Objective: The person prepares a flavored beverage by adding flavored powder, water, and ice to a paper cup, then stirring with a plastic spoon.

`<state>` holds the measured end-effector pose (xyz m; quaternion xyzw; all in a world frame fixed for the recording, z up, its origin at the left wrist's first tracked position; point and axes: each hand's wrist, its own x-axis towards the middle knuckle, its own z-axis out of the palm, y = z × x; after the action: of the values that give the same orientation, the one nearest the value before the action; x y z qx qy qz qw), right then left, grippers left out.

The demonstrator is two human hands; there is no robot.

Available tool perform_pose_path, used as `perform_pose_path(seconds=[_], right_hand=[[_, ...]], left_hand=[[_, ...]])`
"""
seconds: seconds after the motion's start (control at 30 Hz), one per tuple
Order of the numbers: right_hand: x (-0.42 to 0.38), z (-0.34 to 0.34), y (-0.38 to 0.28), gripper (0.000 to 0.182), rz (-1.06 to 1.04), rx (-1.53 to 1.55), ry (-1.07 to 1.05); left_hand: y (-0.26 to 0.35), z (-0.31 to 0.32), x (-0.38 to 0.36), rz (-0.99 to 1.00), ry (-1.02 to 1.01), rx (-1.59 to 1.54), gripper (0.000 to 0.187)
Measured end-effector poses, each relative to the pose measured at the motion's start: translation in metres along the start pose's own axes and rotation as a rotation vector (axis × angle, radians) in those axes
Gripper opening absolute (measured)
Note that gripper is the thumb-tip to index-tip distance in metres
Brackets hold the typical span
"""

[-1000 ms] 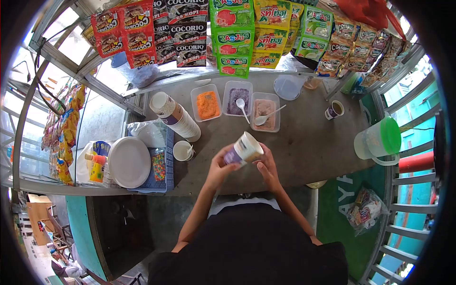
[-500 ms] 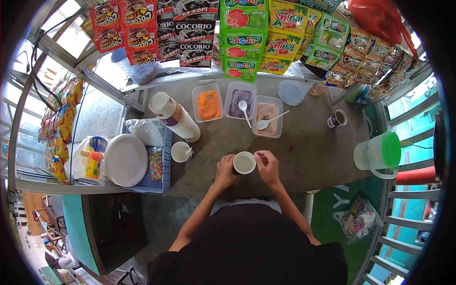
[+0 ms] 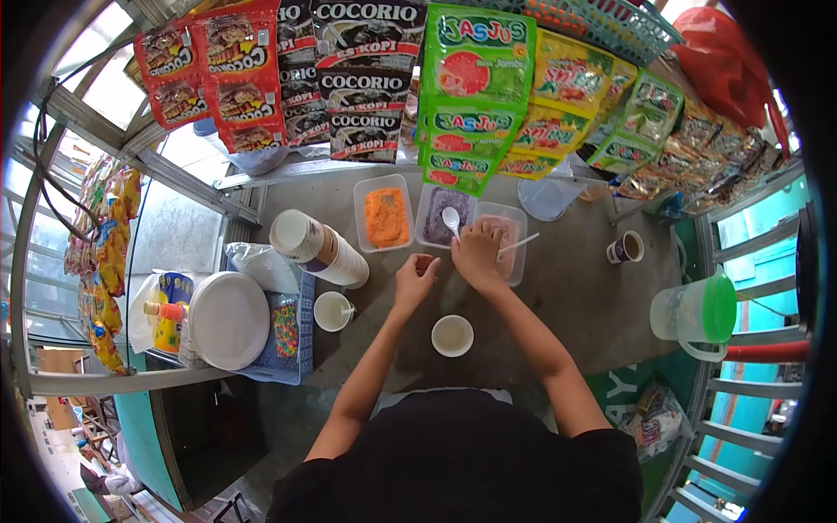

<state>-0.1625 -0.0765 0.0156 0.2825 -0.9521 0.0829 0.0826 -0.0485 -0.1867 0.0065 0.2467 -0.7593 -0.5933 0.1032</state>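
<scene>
My right hand (image 3: 479, 254) reaches over the tub of pink powder (image 3: 514, 268), beside the tub of purple powder (image 3: 433, 228); a white spoon (image 3: 451, 220) meets its fingertips, but the grip is hard to make out. My left hand (image 3: 418, 277) hovers over the table just left of it, fingers curled, with nothing visible in them. A paper cup (image 3: 452, 336) with pale contents stands near the front edge, untouched. The tub of orange powder (image 3: 384, 218) is at the left of the row. A second white spoon handle (image 3: 520, 242) sticks out from the pink tub.
Stacked paper cups (image 3: 320, 251) and a cup with a spoon (image 3: 333, 311) stand left, near a blue basket (image 3: 305, 349) with a white lid (image 3: 229, 321). At right are a dark drink cup (image 3: 625, 247) and a green-lidded pitcher (image 3: 693, 309). Sachets (image 3: 475, 91) hang overhead.
Both hands have let go of the paper cup and moved forward, the right one to the powder tubs. The camera view has shifted, and the hanging sachets look larger and lower.
</scene>
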Motion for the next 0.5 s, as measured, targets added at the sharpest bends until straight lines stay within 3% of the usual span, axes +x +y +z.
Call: perform_pose_path(seconds=[0.07,0.2,0.37,0.5], right_hand=[[0.007,0.008,0.001,0.03,0.017,-0.03,-0.051],[0.014,0.006,0.012,0.026,0.033,-0.026,0.014],[0.03,-0.017,0.039,0.019,0.1,0.42,-0.05],[0.017,-0.011,0.043,0.022,-0.009,0.287,-0.121]], left_hand=[[-0.007,0.013,0.018,-0.174,0.048,-0.194,0.034],[-0.001,0.017,0.033,-0.32,0.079,-0.211,0.031],[-0.004,0.019,0.021,-0.336,0.077,-0.335,0.027],[-0.012,0.016,-0.005,-0.379,0.0,-0.488,0.023]])
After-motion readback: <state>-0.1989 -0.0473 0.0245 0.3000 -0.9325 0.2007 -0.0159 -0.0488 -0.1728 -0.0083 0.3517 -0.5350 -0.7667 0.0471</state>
